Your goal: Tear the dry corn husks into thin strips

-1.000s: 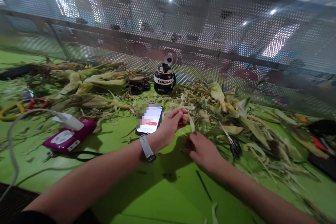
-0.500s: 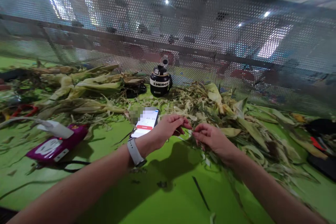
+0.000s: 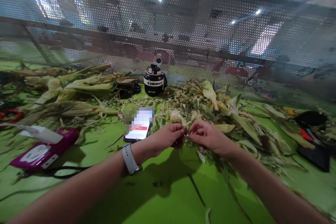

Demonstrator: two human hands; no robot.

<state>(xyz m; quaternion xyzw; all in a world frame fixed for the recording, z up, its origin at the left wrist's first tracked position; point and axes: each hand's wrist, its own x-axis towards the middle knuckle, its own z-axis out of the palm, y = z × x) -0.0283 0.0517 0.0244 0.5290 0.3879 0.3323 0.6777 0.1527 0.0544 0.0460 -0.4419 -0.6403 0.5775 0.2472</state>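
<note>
Well left of the fingers, a purple power strip (image 3: 54, 149) with a white charger (image 3: 44, 134) plugged in lies on the green desk (image 3: 162, 204). Past it, away from the fingers, sprawls a bundle of corn husks (image 3: 63, 91). A lit phone (image 3: 139, 126) lies near the left fingers, just beyond the watch (image 3: 130, 159); a black bottle (image 3: 153, 82) stands farther out.

The left hand (image 3: 168, 138) has thumb and forefinger closed in a tight pinch, tips almost meeting those of the right hand (image 3: 210, 140), which are drawn together likewise. Between them sits what looks like a thin strip of husk (image 3: 187, 135), though the fingers cover most of it and I could be wrong.

Handling it well probably means pinching close to the working point, steadying with the left and making small, even movements with the right, since dry husk may split if jerked.

Beyond and right of the fingers spreads a husk heap (image 3: 236, 117); a flat dark object (image 3: 313, 155) lies well right of them.
</note>
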